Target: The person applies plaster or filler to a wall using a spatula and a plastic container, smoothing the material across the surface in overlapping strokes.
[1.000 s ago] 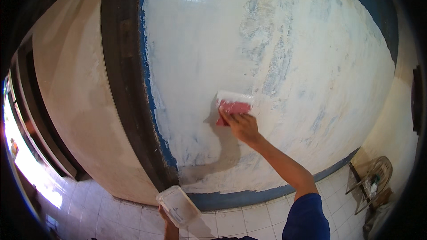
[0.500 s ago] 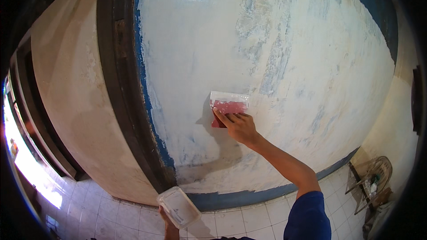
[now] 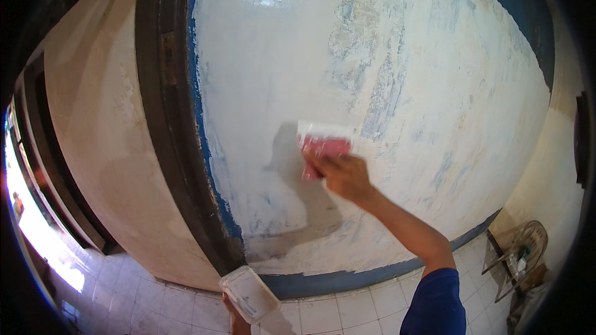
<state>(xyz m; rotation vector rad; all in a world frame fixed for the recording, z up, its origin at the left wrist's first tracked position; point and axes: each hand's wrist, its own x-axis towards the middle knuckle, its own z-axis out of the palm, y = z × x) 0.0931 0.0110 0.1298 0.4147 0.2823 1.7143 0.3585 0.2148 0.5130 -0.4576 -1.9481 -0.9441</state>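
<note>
A red putty spreader (image 3: 329,146) with a white-coated edge lies against the patchy white wall (image 3: 453,124) in the middle. My right hand (image 3: 344,175) is closed on it, fingers blurred, casting a shadow to the left. Low in the view, my left hand (image 3: 233,310) grips a translucent plastic tub (image 3: 249,293) with pale residue inside. The tub is held near the foot of a dark wooden frame (image 3: 162,105), beside which runs a strip of blue paint (image 3: 228,217) along the white patch's edge.
A bright doorway (image 3: 34,223) is at the far left, past a beige wall section (image 3: 93,124). A blue band (image 3: 326,284) runs along the wall's bottom above a tiled floor (image 3: 391,304). A chair (image 3: 515,254) with items on it stands at the lower right.
My right hand and the spreader moved slightly left half a second ago and have since moved back right and slightly upward. My left hand and tub stay in about the same place.
</note>
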